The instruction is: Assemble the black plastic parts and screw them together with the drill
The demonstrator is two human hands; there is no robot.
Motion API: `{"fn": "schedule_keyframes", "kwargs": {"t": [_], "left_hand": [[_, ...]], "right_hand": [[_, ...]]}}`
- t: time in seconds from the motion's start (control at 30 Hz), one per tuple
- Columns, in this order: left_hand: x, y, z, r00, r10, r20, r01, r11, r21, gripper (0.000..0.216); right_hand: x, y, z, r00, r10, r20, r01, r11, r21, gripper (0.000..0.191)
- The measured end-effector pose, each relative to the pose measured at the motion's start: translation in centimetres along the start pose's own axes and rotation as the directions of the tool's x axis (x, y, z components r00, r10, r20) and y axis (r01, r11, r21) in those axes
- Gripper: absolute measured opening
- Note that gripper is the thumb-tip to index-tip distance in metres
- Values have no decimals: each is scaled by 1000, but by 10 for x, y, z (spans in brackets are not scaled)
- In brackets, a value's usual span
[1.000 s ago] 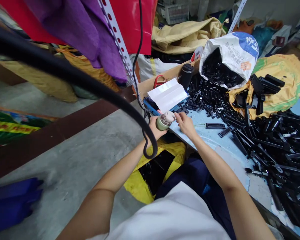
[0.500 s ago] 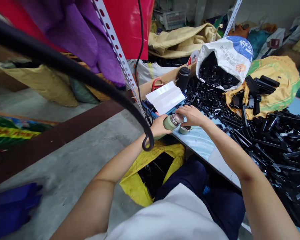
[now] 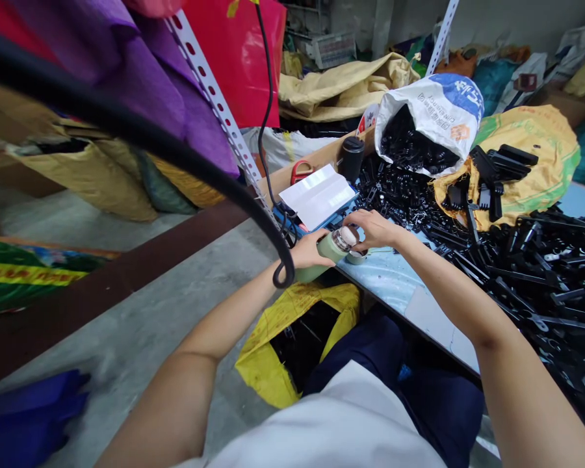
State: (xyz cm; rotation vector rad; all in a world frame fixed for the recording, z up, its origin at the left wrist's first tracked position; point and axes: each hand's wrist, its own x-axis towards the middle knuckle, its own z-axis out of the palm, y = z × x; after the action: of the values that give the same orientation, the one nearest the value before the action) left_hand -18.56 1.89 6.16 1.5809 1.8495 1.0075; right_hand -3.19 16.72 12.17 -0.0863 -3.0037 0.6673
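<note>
My left hand (image 3: 308,252) is wrapped around a pale green thermos bottle (image 3: 329,249), which leans toward the right over the table's near edge. At its shiny metal neck sits a whitish round stopper (image 3: 349,235). My right hand (image 3: 374,229) has its fingers curled round the side of that stopper; the fingertips are partly hidden. Just under my right hand, a small round green cap (image 3: 357,257) rests on the table (image 3: 387,273), partly covered.
Black plastic parts (image 3: 526,260) cover much of the table. A white sack (image 3: 443,117) and a yellow sack (image 3: 536,156) lie behind. Near the bottle are a white paper (image 3: 318,196), black cup (image 3: 351,158) and red-handled scissors (image 3: 301,171). Below is an open yellow bag (image 3: 268,331). A black cable (image 3: 175,149) crosses the foreground.
The view has shifted slightly. My right hand has come down a little beside the stopper and now covers more of the cap on the table. My left hand keeps its hold on the bottle.
</note>
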Motion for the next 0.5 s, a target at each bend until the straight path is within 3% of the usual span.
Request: {"fn": "schedule_keyframes", "kwargs": {"t": [0.07, 0.13, 0.2, 0.3, 0.5], "left_hand": [[2, -1, -2, 1000, -18, -14, 17, 997, -75, 60], [4, 0, -5, 999, -40, -11, 38, 985, -166, 60], [5, 2, -8, 998, -59, 14, 61, 964, -259, 60], [5, 5, -10, 995, -84, 53, 98, 930, -356, 59], [4, 8, -7, 993, -92, 78, 117, 893, -434, 61]], "right_hand": [[-4, 6, 11, 992, 59, -116, -23, 956, 291, 77], [-4, 8, 26, 970, 144, -198, -5, 820, 573, 88], [0, 8, 39, 951, 210, -229, 37, 655, 755, 86], [9, 5, 51, 927, 283, -244, 70, 509, 858, 84], [18, 0, 59, 880, 375, -292, 128, 404, 906, 86]]}}
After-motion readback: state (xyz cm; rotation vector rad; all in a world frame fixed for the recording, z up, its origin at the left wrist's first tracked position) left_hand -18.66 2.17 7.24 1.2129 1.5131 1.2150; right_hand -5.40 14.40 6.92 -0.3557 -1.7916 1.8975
